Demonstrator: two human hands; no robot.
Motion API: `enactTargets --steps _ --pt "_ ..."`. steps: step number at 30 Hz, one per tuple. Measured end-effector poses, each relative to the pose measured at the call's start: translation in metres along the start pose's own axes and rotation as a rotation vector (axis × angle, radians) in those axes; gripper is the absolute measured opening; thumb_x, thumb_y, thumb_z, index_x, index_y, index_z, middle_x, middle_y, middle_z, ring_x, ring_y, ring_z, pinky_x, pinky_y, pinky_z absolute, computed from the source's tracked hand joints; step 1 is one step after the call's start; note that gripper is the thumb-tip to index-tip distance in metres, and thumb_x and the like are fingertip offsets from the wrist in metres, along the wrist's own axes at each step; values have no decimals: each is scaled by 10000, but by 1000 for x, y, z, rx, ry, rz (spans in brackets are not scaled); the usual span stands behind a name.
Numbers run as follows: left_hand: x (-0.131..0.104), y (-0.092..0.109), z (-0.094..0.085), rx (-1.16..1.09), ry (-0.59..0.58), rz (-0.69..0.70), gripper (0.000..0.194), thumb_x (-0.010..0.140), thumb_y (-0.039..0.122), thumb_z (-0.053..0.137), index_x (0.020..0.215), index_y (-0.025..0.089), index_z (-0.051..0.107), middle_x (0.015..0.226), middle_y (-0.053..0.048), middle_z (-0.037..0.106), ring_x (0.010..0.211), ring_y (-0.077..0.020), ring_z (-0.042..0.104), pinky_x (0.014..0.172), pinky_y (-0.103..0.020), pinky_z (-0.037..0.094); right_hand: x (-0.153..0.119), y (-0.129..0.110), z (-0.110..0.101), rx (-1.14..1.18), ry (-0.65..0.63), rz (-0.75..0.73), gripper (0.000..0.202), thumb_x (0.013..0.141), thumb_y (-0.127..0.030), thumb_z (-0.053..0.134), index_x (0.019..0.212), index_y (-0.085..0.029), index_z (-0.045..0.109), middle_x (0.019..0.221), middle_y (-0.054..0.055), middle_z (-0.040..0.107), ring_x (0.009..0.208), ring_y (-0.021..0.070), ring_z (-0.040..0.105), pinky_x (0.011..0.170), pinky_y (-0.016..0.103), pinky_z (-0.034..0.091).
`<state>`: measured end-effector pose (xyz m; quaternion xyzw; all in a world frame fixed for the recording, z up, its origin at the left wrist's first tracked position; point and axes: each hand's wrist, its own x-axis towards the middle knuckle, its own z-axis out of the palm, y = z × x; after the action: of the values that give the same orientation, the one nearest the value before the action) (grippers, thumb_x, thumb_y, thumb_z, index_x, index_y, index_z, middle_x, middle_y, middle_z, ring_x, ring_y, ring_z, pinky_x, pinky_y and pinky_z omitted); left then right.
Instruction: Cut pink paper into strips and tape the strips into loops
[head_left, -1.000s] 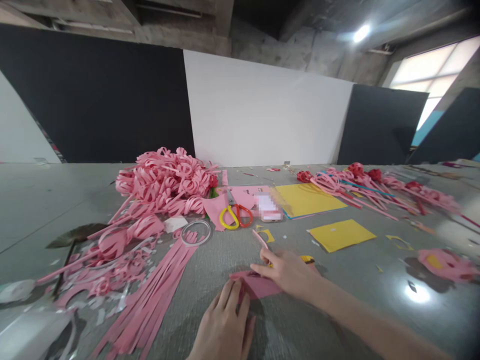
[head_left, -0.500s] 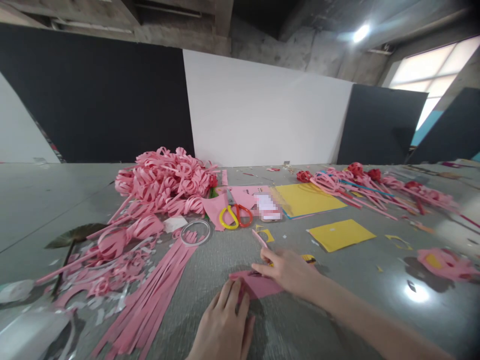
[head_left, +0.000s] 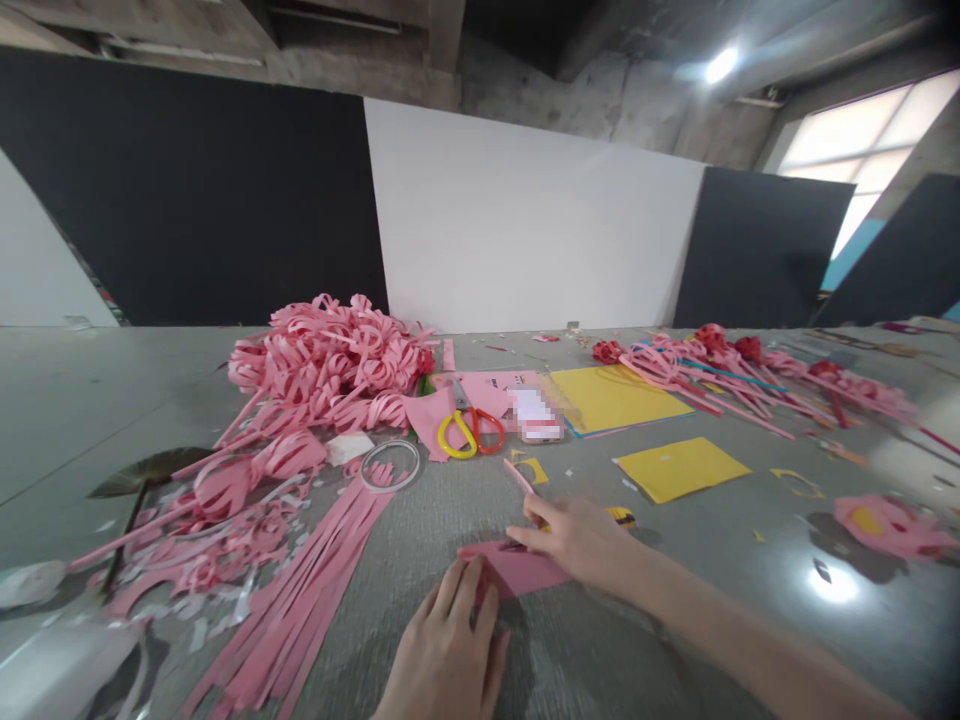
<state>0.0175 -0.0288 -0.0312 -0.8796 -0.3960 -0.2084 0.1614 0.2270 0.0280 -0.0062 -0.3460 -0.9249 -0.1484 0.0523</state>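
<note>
Spreading under everything, the matte grey surface point(head_left: 420, 530) carries a big mound of looped pink paper strips point(head_left: 330, 350) at the far left; nearer lies a long fan of flat pink paper strips point(head_left: 322, 600). The left hand point(head_left: 450, 640) rests palm down, its fingers extended and fingertips on the left end of a small, flat pink paper piece point(head_left: 525, 570); the right hand point(head_left: 577, 540) is curled around a slim yellow-and-black tool point(head_left: 621, 517), over the paper's right part. That paper lies between and partly beneath the hands, plain pink with a straight near edge; its left end is mostly covered. Beyond lie yellow-and-red-handled scissors point(head_left: 471, 432); smaller still, a narrow pink strip point(head_left: 519, 476) points away from the right hand.
</note>
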Motion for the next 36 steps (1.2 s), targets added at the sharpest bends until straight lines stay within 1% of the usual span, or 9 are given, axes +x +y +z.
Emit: enactTargets --steps 5,10,13,18,26,29,32,34,36 --pt "1 0 -1 25 -16 27 266 736 283 498 955 166 592 1057 -95 612 959 -236 564 721 -298 515 -1 1 2 16 16 1 244 854 -179 427 1059 -242 543 979 50 529 609 86 517 518 214 341" --pt "0 -1 1 0 4 -3 261 739 290 492 958 187 591 1065 -73 611 963 -224 564 732 -287 510 -1 1 2 5 12 0 242 853 -170 423 1049 -249 541 983 45 526 613 88 521 512 216 341" --pt "-1 -1 1 -15 6 -9 260 745 288 484 962 189 587 1068 -74 609 966 -224 562 728 -286 511 -2 2 3 -10 8 7 237 853 -177 425 1045 -261 537 971 34 526 602 89 514 507 219 335" --pt "-1 -1 1 -20 -7 -9 275 741 286 492 981 184 582 1078 -81 602 977 -228 553 736 -289 509 -3 5 7 19 27 8 237 867 -180 395 1032 -251 550 948 44 532 592 79 494 505 214 319" --pt "-2 -1 3 -16 -1 -5 274 738 278 498 977 169 576 1066 -89 604 969 -236 551 719 -300 511 -2 4 4 17 13 15 212 858 -199 417 1000 -258 563 936 32 528 575 80 499 495 208 315" --pt "-1 -2 2 -36 -9 -2 278 742 278 491 988 173 567 1081 -89 593 981 -240 538 733 -312 505 -2 6 0 32 -3 24 228 853 -190 410 999 -259 571 935 34 525 568 78 497 491 206 323" --pt "1 -3 -1 -112 -71 -21 265 744 273 484 981 189 565 1060 -86 589 968 -237 537 750 -332 499 -3 11 -13 120 3 107 235 856 -221 403 1020 -261 567 923 37 524 584 86 509 515 210 351" --pt "3 -5 -4 -166 -137 -53 266 736 248 482 984 193 559 1074 -103 563 979 -248 525 775 -366 487 -2 14 -25 265 38 223 245 864 -238 393 1053 -257 547 922 35 525 609 89 519 559 216 374" --pt "6 -6 -6 -197 -178 -83 282 715 219 489 988 186 551 1162 -134 488 1061 -284 465 825 -420 454 -1 14 -34 452 83 322 220 859 -239 398 1016 -223 551 896 36 536 678 106 531 607 221 387"
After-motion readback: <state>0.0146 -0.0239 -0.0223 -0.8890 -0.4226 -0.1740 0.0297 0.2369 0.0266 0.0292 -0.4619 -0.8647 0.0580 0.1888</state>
